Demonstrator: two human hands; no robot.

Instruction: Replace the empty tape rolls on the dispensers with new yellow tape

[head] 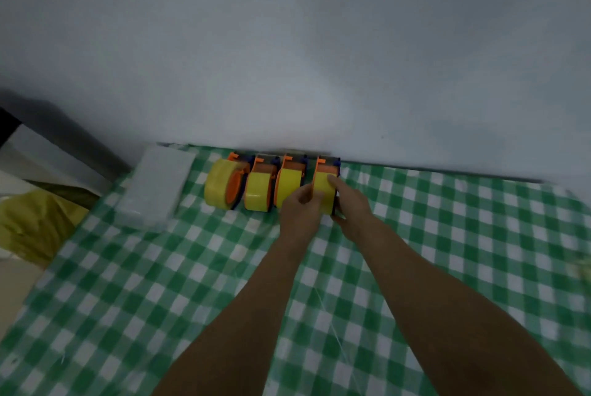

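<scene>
- Left hand (pixel 300 207) is curling round the near-left side of the dispenser (pixel 320 168). Thumb and fingers are pinching at its orange edge; the exact pinch point is too blurred to call.
- Right hand (pixel 351 207) is gripping the same dispenser from the right, forefinger lying over the top of the yellow roll (pixel 324 186), thumb tucking under the near end.
- The roll is sitting between the two hands, in the dispenser. The dispenser is resting on the cloth (pixel 160 283), just past the fingertips, by the wall (pixel 287 59).
- Three other dispensers (pixel 263 168) are lining up directly left of the left hand, packed side by side, each showing yellow tape (pixel 256 192).
- Box (pixel 156 184) is lying further left of the left hand, apart from the row.
- Step, my read: seating the fourth roll. It is looking like the last swap, so the task is nearing done.
- Next move, my read: pressing the roll fully onto its hub, feeding the tape end towards the cutter, then letting go without knocking the neighbour. Cannot tell if the end is threaded.
</scene>
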